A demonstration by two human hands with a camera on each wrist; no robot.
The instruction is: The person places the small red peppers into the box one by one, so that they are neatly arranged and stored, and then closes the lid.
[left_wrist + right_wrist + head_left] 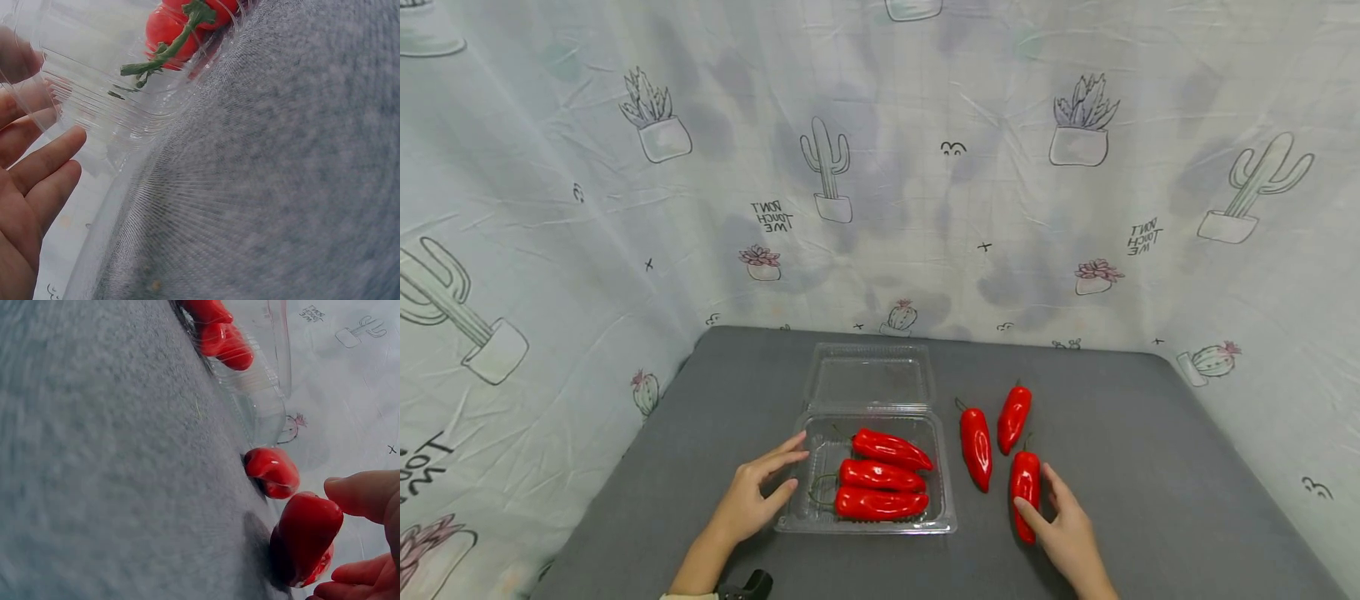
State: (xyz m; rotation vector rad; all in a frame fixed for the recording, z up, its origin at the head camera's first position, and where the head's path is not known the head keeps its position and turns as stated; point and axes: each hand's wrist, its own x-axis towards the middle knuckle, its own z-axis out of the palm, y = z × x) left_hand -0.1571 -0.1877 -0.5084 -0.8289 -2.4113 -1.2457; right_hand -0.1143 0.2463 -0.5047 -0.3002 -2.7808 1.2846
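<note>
A clear plastic clamshell box (946, 500) stands with its lid folded back, and three long red peppers (882, 476) lie side by side in its base, green stems to the left. At the box's left wall, my left hand (752, 497) rests its extended fingers on the rim; the left wrist view shows the fingertips against the ridged clear wall (100, 103). Right of the box, my right hand (1066, 523) holds a red pepper (1026, 483) between thumb and fingers. In the right wrist view the thumb lies against this pepper (309, 528), with fingers on its other side.
Two more red peppers lie on the grey tabletop (1120, 467) between the box and the back right: one (976, 448) close to the box, another (1015, 417) behind the held one. Patterned white cloth (925, 183) hangs around the back and sides.
</note>
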